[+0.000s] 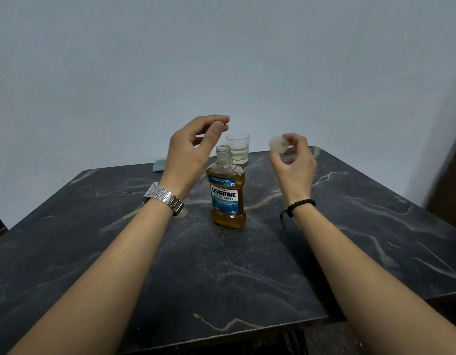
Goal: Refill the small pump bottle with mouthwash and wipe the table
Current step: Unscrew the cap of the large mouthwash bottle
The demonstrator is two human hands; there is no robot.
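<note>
Forearms reach over near counter [247,278] edge, wide bare marble betw. them. Left hand [193,147], fingers loosely curled & holding nothing, hovers just above uncapped bottle [228,193], upright mid-counter. Right hand [293,160] pinches cap [278,145], raised, clear of bottle. Glass [238,148] & cloth [160,165] sit near far edge by wall.

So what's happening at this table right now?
A person has a Listerine mouthwash bottle standing open on the dark marble table. Their right hand holds a small pale cap, likely the bottle's, off to the side, while the left hand hovers empty just above the neck. A drinking glass stands behind, and a bluish cloth lies at the far edge.
</note>
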